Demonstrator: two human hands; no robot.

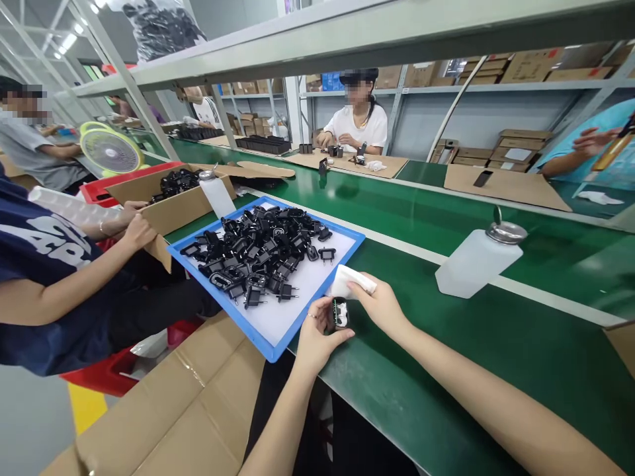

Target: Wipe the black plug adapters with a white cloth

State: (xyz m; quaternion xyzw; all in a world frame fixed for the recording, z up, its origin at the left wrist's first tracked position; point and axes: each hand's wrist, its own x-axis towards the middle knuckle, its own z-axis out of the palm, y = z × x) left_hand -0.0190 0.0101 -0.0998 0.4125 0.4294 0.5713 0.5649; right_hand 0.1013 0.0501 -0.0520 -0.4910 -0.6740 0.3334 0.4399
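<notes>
My left hand grips a small black plug part just over the near edge of the green bench. My right hand pinches a white cloth right above that part, close to touching it. Just left of both hands lies a blue-rimmed tray with a white floor, heaped with several loose black plug parts.
A white dispenser bottle with a metal top stands to the right on the green bench. Another bottle and a cardboard box of black parts sit behind the tray. A seated person at left touches that box. Flattened cardboard lies below.
</notes>
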